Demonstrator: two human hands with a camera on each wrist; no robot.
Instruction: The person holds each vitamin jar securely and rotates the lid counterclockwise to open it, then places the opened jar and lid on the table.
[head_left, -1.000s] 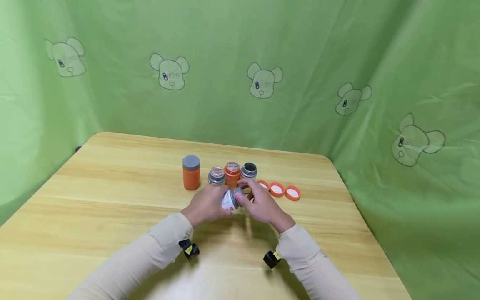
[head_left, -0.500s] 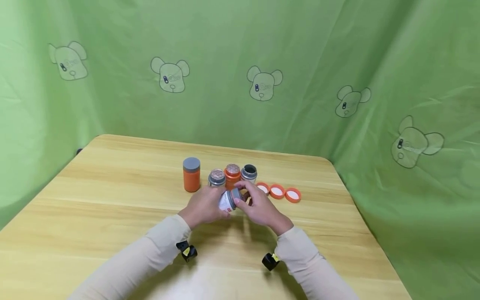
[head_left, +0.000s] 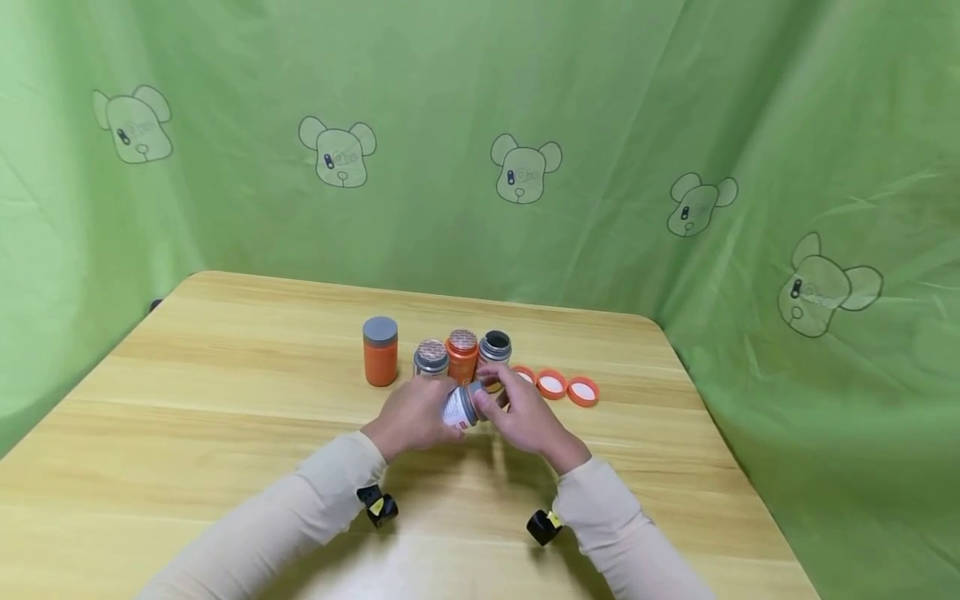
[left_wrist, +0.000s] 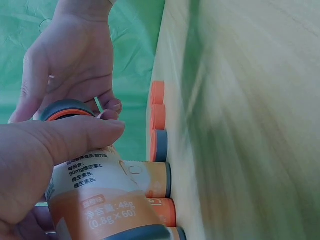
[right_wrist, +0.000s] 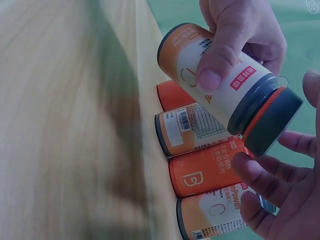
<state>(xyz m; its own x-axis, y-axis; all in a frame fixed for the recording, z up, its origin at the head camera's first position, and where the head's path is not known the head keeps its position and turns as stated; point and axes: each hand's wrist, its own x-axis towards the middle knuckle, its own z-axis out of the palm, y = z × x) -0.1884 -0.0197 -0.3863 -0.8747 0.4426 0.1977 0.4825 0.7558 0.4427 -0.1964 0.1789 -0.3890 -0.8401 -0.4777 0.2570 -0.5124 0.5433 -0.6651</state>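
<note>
In the head view my left hand (head_left: 411, 417) grips a supplement bottle (right_wrist: 220, 80) with a white and orange label, tilted above the table. Its grey cap (right_wrist: 275, 120) with an orange lower ring sits on the neck and points toward my right hand (head_left: 528, 417). The right fingers are spread loosely around the cap. In the right wrist view the right thumb (right_wrist: 312, 87) stands apart from it, while a fingertip is close to its lower edge; contact is unclear. Behind the hands stand a foil-sealed grey-necked bottle (head_left: 431, 364), a foil-sealed orange bottle (head_left: 462, 354) and a dark-mouthed bottle (head_left: 495, 346).
A taller orange container (head_left: 380, 357) with a grey lid stands left of the bottle row. To the right, removed caps (head_left: 551, 383) lie in a line with white liners facing up. The wooden table (head_left: 225, 392) is backed by a green curtain (head_left: 435, 233).
The left hand keeps its hold on the tilted bottle. The right fingers have shifted slightly around the cap. The uncapped bottles and loose caps stay in place.
</note>
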